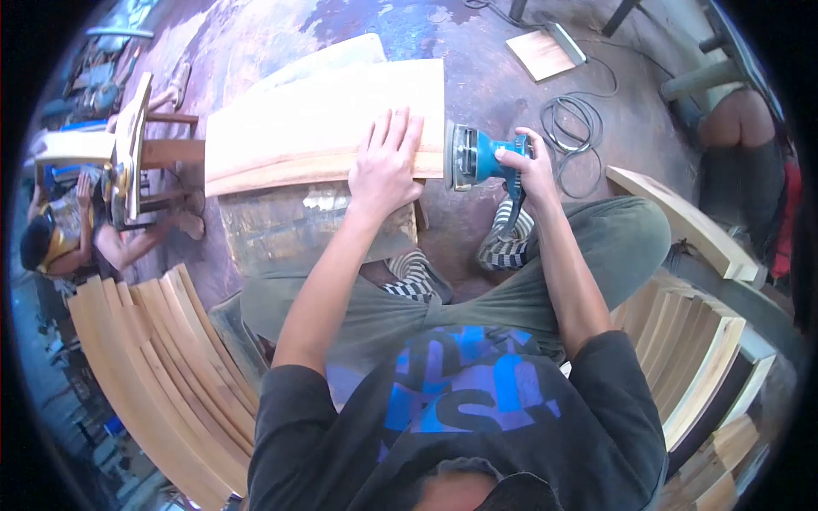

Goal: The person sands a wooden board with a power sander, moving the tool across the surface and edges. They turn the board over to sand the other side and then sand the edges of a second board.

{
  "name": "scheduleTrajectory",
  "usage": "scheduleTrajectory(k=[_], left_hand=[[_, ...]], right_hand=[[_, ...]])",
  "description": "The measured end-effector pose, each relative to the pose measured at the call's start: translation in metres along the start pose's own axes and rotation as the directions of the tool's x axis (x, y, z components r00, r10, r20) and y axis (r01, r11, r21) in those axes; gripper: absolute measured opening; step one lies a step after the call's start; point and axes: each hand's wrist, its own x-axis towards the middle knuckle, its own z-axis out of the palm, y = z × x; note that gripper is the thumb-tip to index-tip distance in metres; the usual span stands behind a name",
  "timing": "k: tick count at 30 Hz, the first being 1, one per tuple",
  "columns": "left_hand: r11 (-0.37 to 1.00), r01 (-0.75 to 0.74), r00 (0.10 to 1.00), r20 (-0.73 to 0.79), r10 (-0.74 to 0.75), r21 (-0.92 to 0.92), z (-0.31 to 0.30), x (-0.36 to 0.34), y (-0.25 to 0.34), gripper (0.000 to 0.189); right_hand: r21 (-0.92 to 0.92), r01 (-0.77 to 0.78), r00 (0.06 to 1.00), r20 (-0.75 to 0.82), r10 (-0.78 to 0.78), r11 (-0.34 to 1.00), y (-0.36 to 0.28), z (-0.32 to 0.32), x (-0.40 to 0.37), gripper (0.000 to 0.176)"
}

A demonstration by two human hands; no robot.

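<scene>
My left hand [386,166] lies flat, fingers spread, on a pale wooden board [307,119] that rests on a low block in front of my knees. A blue electric sander [475,157] is pressed against the board's right end, and my right hand [530,166] grips its handle. The sander's cord [573,128] runs off in coils on the floor to the right.
Curved wooden slats are stacked at my left [153,366] and right [699,358]. A long plank [686,221] lies at the right. Another person [68,230] sits at the far left by a wooden stool [136,145]. A small board [545,53] lies on the floor ahead.
</scene>
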Motion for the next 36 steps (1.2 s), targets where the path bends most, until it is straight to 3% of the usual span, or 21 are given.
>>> scheduleTrajectory(k=[2, 4, 6, 11, 14, 20, 22, 24, 26, 31, 34, 36], left_hand=[[0.999, 0.026, 1.000, 0.004, -0.026, -0.037, 0.001, 0.000, 0.001, 0.105], [1.000, 0.009, 1.000, 0.017, -0.009, -0.025, 0.003, 0.000, 0.001, 0.106], [1.000, -0.008, 1.000, 0.030, 0.008, -0.010, 0.006, 0.002, 0.001, 0.107], [0.999, 0.006, 0.999, 0.042, -0.004, -0.037, 0.003, 0.004, 0.006, 0.109], [1.000, -0.006, 0.998, 0.068, 0.006, 0.003, 0.003, 0.006, 0.007, 0.110], [1.000, -0.019, 0.998, 0.068, 0.018, 0.020, 0.008, 0.006, 0.006, 0.108], [0.999, -0.028, 0.996, 0.089, 0.025, 0.035, 0.008, 0.005, 0.007, 0.107], [0.998, -0.040, 0.995, 0.097, 0.035, 0.052, 0.007, 0.006, 0.007, 0.106], [0.999, -0.039, 0.998, 0.053, 0.037, 0.025, 0.009, 0.008, 0.007, 0.106], [1.000, -0.028, 0.998, 0.058, 0.027, 0.013, 0.011, 0.004, 0.007, 0.111], [0.998, -0.054, 0.998, 0.040, 0.053, 0.021, 0.011, 0.009, 0.007, 0.111], [0.998, -0.057, 0.998, 0.016, 0.057, 0.023, 0.014, 0.008, 0.006, 0.111]], right_hand=[[0.016, -0.004, 1.000, -0.011, 0.004, 1.000, 0.005, -0.003, 0.005, 0.076], [0.006, 0.079, 0.997, -0.016, -0.079, 0.997, 0.012, -0.002, 0.012, 0.075], [0.062, 0.054, 0.998, -0.029, -0.052, 0.997, 0.012, -0.003, 0.011, 0.075], [-0.013, 0.146, 0.989, 0.000, -0.146, 0.989, 0.024, -0.009, 0.007, 0.075], [-0.129, 0.132, 0.991, 0.032, -0.129, 0.983, 0.031, -0.018, -0.017, 0.075], [-0.003, 0.034, 0.996, 0.082, -0.033, 0.999, 0.024, -0.025, -0.051, 0.072], [-0.058, 0.125, 0.989, 0.088, -0.120, 0.990, 0.024, -0.025, -0.039, 0.071], [-0.032, 0.084, 0.993, 0.091, -0.081, 0.996, 0.021, -0.026, -0.040, 0.071], [-0.078, 0.138, 0.983, 0.134, -0.127, 0.987, 0.023, -0.029, -0.041, 0.070], [-0.042, 0.092, 0.993, 0.084, -0.088, 0.995, 0.010, -0.022, -0.025, 0.073], [-0.131, 0.175, 0.979, 0.130, -0.158, 0.976, 0.021, -0.028, -0.025, 0.074], [-0.097, 0.157, 0.983, 0.115, -0.145, 0.983, 0.027, -0.027, -0.026, 0.074]])
